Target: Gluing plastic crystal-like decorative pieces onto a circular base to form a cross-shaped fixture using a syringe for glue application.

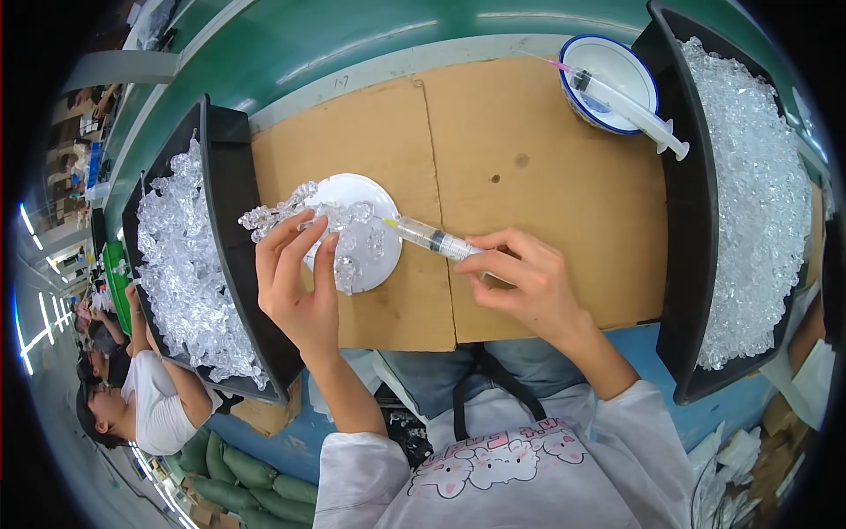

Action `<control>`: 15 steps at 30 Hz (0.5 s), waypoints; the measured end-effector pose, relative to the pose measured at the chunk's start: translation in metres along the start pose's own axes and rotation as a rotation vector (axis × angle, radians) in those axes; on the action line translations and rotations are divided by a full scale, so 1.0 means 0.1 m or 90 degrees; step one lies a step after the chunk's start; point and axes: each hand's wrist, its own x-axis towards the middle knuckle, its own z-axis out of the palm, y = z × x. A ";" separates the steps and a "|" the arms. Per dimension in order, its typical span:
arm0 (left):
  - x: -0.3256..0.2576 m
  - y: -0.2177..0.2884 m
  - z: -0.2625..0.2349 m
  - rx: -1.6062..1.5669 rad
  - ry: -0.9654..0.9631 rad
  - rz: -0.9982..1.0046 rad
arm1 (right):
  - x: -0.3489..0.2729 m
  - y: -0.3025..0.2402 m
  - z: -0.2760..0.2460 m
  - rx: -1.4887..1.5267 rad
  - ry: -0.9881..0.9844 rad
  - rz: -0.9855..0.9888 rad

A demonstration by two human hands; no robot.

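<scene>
My right hand (pixel 533 280) is closed around the barrel of a clear syringe (pixel 434 238) with a yellow tip. The tip points left, at the clear plastic pieces above a round white plate (pixel 348 186). My left hand (pixel 301 286) pinches a clear, beaded plastic piece (pixel 333 214) over the plate's left side. More beaded clear plastic (pixel 275 214) sticks out to the left, past my fingers. Another small clear piece (pixel 347 271) shows near the plate's lower edge. Whether the syringe tip touches the piece is too small to tell.
A brown cardboard sheet (pixel 546 194) covers the worktop. Black bins of clear plastic pieces stand at left (pixel 231 203) and right (pixel 686 220). A blue-rimmed white bowl (pixel 577 108) holds a second syringe (pixel 621 104) at the far right. Another person (pixel 159 397) sits at left.
</scene>
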 end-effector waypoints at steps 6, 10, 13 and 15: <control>0.00 0.00 0.00 0.000 0.000 0.004 | 0.00 0.00 0.01 -0.010 0.000 0.004; 0.00 -0.01 0.01 -0.009 0.001 0.007 | 0.00 0.00 0.01 -0.011 0.003 0.002; 0.00 -0.01 0.00 -0.006 0.000 0.007 | 0.00 0.00 0.01 -0.010 0.003 0.000; 0.00 -0.01 0.00 -0.003 0.000 0.011 | 0.00 0.00 0.00 -0.005 -0.001 0.003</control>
